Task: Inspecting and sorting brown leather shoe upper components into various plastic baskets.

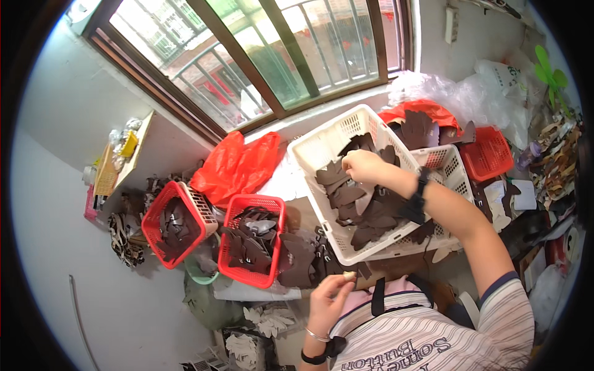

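Low in front of my body, my left hand (329,304) pinches a small pale yellowish piece (349,276) between thumb and fingertips; its kind is too small to tell. My right hand (365,167) reaches over a large white plastic basket (331,232), its fingers bent together at the heap inside. What those fingers hold, if anything, cannot be made out. Dark brown flat cut-out pieces (371,216), like leather or fabric, fill the basket loosely. More dark brown pieces (297,260) lie on the table between my left hand and a red basket (283,216).
Another red basket (145,226) with brown pieces tilts at the left, near a red plastic bag (238,167). A second white basket (461,176) and a small red basket (495,154) stand at the right. A window (278,62) lies behind the table.
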Motion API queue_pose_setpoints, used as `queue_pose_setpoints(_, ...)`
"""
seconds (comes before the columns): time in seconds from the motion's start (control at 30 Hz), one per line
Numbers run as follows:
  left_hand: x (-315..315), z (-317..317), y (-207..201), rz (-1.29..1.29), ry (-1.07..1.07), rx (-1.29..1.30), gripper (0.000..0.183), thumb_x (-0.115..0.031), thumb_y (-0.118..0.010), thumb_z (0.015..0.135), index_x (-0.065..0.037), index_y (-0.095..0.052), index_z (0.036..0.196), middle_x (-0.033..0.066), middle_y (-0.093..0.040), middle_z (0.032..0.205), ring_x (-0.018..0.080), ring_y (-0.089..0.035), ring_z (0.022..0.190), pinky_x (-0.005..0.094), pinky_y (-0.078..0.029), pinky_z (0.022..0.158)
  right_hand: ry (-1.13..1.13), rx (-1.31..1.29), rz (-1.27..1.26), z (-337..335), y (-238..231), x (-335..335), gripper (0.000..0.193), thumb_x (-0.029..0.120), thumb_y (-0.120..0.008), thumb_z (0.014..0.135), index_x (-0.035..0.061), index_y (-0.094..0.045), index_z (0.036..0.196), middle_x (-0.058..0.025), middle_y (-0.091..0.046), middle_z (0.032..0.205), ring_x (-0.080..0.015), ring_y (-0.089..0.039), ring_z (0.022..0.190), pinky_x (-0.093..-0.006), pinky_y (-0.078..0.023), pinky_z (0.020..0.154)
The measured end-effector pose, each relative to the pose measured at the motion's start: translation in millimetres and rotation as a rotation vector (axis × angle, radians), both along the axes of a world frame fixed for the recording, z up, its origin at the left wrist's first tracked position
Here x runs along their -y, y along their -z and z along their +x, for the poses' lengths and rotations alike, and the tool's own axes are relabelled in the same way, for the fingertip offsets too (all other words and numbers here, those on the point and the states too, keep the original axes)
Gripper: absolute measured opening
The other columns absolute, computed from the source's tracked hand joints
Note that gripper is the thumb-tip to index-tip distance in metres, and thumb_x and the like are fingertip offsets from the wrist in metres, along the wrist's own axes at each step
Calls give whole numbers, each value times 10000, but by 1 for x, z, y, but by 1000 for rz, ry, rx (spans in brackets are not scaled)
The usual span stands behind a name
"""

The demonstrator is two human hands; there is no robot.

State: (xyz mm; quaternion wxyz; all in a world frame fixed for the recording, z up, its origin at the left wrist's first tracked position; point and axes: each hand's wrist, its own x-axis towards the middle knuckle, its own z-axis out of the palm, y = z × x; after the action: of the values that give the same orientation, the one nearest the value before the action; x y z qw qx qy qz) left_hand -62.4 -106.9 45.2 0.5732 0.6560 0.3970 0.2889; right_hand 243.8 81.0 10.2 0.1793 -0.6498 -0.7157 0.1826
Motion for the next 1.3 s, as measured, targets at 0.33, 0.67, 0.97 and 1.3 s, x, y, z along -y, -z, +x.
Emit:
queue_pose_setpoints(0.33, 10, -39, -7, -107, -168, 150, 181, 1, -613, 908, 65, -654, 1071, 98, -671, 1002, 168, -656, 931, 267, -510, 831, -174, 396, -291, -4, 16, -30, 275, 179, -700, 666, 26, -721, 894, -179, -700, 940, -324, -677, 903, -418, -544, 767)
queue_pose_setpoints(0.67, -52, -42, -43, 289, -336, 117, 276, -132, -493, 1000, 46, -614, 1173, 117, -620, 1207, 173, -555, 1129, 288, -425, 952, -645, 375, 939, -25, -111, 131, 146, 153, -600, 781, 22, -641, 832, -155, -680, 1038, -276, -668, 988, -370, -527, 952)
queue_pose_setpoints(0.97, -22, 30, -47, -69, 47, 348, 274, 53, -712, 795, -7, -640, 1053, 74, -645, 980, 168, -630, 936, 271, -508, 821, -529, 9, 930, -50, -109, 231, 114, 77, -636, 790, 21, -692, 872, -105, -651, 1058, -239, -644, 966, -310, -524, 891)
queue_pose_setpoints(1.3, -4, 40, -79, 948, -19, 42, 240, 28, -749, 647, -52, -682, 863, 68, -661, 936, 264, -647, 916, 349, -536, 779, -233, -932, 696, -78, -98, 244, 136, -61, -726, 705, 13, -668, 803, -131, -639, 938, -300, -671, 894, -368, -560, 742)
